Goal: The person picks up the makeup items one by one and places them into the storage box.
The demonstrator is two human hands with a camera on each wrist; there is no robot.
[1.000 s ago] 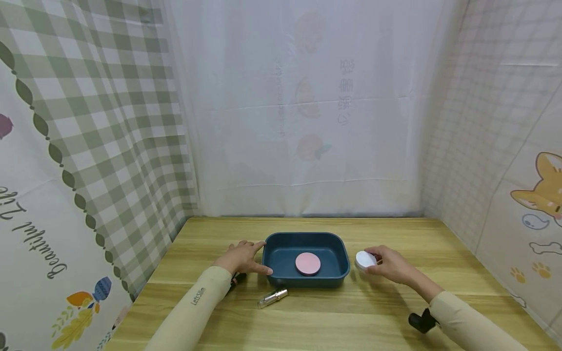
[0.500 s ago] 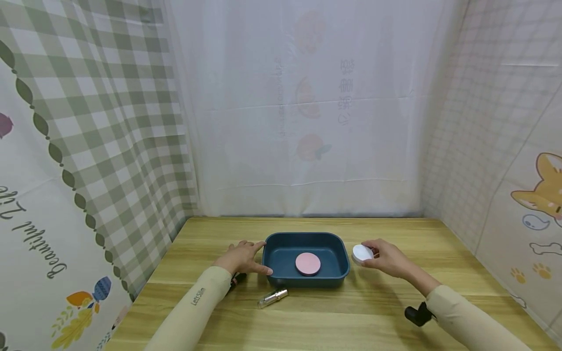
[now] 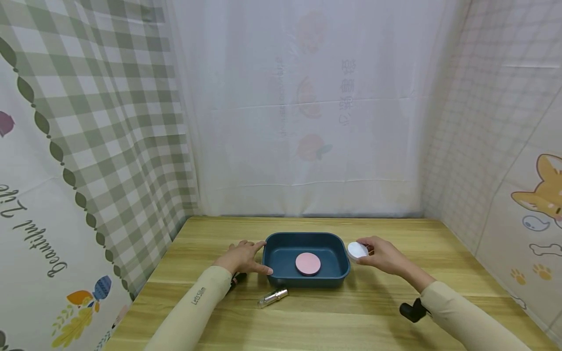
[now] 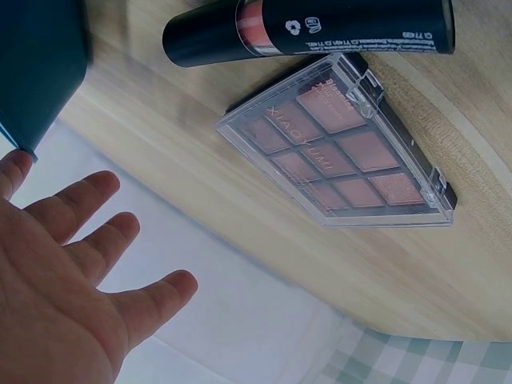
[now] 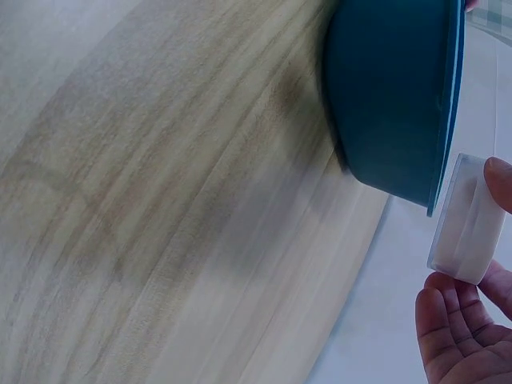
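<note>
R hand (image 3: 384, 256), right of centre & low in head view, grips a round flat white container (image 3: 357, 250) w/ clear side btwn thumb & fingers; it's just beside the right rim of a dark teal rectangular box (image 3: 281, 256) w/ rounded corners, low mid-frame. Flat round pink disc (image 3: 308, 263) lies in box, nr its middle. L hand (image 3: 242, 258), fingers spread, touches box's left rim. Slim silver-&-clear tube (image 3: 272, 298) lies on pale wood surface (image 3: 342, 321), lower centre. L wrist view: clear-lidded palette (image 4: 344, 152) w/ pinkish pans, right of centre; black cylindrical tube (image 4: 340, 28) along top.
</note>
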